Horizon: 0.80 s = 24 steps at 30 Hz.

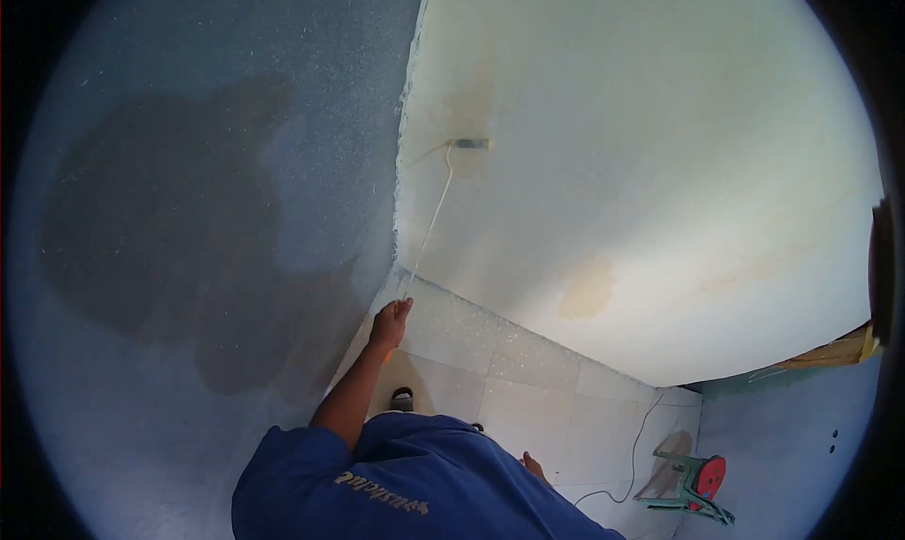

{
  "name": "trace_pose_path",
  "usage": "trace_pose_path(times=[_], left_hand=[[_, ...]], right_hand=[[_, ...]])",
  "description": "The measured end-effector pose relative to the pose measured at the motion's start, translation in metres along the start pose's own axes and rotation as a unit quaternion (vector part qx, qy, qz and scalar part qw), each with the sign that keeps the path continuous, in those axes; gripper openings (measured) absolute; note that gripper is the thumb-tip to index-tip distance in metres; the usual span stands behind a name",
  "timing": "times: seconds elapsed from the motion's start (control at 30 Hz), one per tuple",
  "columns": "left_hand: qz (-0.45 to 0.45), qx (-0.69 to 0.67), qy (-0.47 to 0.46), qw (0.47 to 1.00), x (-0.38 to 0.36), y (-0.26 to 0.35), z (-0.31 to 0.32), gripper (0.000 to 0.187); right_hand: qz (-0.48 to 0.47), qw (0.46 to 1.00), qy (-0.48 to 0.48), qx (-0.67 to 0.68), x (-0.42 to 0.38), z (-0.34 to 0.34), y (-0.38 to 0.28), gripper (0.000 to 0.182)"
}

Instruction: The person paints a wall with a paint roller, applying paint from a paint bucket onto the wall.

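Observation:
My left hand [389, 325] is closed around the handle of a paint roller [469, 144], whose thin pale rod runs up from the fist. An orange bit of the handle shows just below the hand. The roller head lies sideways against the pale wall [566, 97], near the corner with the blue-grey wall [339, 31]. Around the head the wall has a faint tan stain. My right hand [534, 466] hangs low beside my body, mostly hidden by the blue shirt [424, 483]; its fingers are too covered to read.
On the tiled floor [528, 408] at the lower right stands a small green stool with a red seat [707, 479]. A dark cable [633, 460] curls across the tiles near it. A yellowish patch [588, 288] marks the pale wall. Brown board-like material [830, 349] juts in at the right.

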<state>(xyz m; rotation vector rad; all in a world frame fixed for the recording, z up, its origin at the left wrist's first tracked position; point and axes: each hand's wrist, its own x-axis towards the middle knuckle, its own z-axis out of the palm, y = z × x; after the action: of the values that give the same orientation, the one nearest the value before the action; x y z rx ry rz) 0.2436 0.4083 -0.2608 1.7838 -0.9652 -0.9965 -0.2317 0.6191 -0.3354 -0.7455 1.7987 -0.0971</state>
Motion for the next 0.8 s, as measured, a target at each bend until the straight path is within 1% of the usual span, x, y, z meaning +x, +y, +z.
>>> trace_pose_path(times=[0.03, 0.17, 0.23, 0.3, 0.33, 0.37, 0.4, 0.43, 0.47, 0.5, 0.53, 0.57, 0.6, 0.63, 0.67, 0.7, 0.73, 0.8], left_hand=[[-0.006, 0.031, -0.008, 0.999, -0.001, -0.001, 0.003, 0.05], [-0.024, 0.005, -0.007, 1.0, -0.008, -0.011, 0.011, 0.05], [-0.032, 0.051, -0.015, 0.998, -0.008, -0.024, 0.011, 0.052], [-0.019, 0.052, -0.014, 0.998, -0.012, -0.033, 0.008, 0.053], [-0.007, 0.055, -0.015, 0.998, -0.014, -0.035, 0.006, 0.054], [-0.004, 0.053, -0.014, 0.999, -0.017, -0.038, 0.005, 0.054], [-0.047, 0.028, -0.016, 0.998, -0.022, -0.035, 0.001, 0.053], [-0.089, 0.005, -0.019, 0.996, -0.025, -0.031, -0.002, 0.053], [-0.085, 0.004, -0.019, 0.996, -0.025, -0.022, -0.007, 0.053], [-0.099, 0.0, -0.012, 0.995, -0.026, -0.012, -0.013, 0.053], [-0.115, -0.004, -0.004, 0.993, -0.026, -0.007, -0.019, 0.052], [-0.103, -0.028, -0.001, 0.994, -0.012, -0.018, -0.019, 0.052], [-0.106, -0.026, 0.0, 0.994, -0.007, -0.017, -0.022, 0.052], [-0.101, -0.03, 0.007, 0.994, 0.003, -0.017, -0.023, 0.052], [-0.094, -0.035, 0.012, 0.995, 0.008, -0.015, -0.023, 0.052], [-0.07, -0.007, 0.033, 0.997, 0.01, -0.019, -0.021, 0.052], [-0.069, -0.007, 0.033, 0.997, 0.007, -0.013, -0.02, 0.052], [-0.074, 0.016, 0.054, 0.996, -0.002, 0.003, -0.025, 0.051]], right_hand=[[-0.021, 0.998, -0.01, 0.052, -0.005, 0.0, -0.011, 0.067], [-0.002, 0.998, -0.029, 0.058, 0.008, 0.001, -0.03, 0.068], [0.001, 0.998, -0.035, 0.061, -0.004, 0.001, -0.049, 0.068], [-0.003, 0.996, -0.042, 0.078, 0.007, 0.002, -0.038, 0.069], [-0.004, 0.994, -0.049, 0.097, 0.003, 0.002, -0.044, 0.069], [-0.038, 0.998, -0.02, 0.045, -0.006, 0.001, -0.046, 0.07], [-0.042, 0.998, -0.018, 0.046, -0.003, -0.002, -0.044, 0.07], [-0.033, 0.999, -0.016, 0.033, -0.003, -0.003, -0.039, 0.07], [-0.024, 0.999, -0.015, 0.02, 0.003, -0.005, -0.025, 0.069], [-0.025, 0.999, 0.003, 0.043, 0.022, -0.003, 0.0, 0.069], [-0.024, 0.999, 0.002, 0.044, 0.053, -0.003, 0.034, 0.069], [-0.05, 0.998, 0.001, -0.035, 0.086, -0.006, 0.068, 0.069], [-0.075, 0.991, 0.0, -0.114, 0.102, -0.007, 0.089, 0.071], [-0.074, 0.991, -0.002, -0.114, 0.102, -0.008, 0.094, 0.071], [-0.083, 0.984, 0.006, -0.156, 0.103, -0.008, 0.097, 0.072], [-0.092, 0.976, 0.015, -0.198, 0.105, -0.01, 0.099, 0.073], [-0.093, 0.976, 0.016, -0.198, 0.105, -0.011, 0.096, 0.073], [-0.061, 0.99, 0.014, -0.127, 0.095, -0.005, 0.087, 0.073]])
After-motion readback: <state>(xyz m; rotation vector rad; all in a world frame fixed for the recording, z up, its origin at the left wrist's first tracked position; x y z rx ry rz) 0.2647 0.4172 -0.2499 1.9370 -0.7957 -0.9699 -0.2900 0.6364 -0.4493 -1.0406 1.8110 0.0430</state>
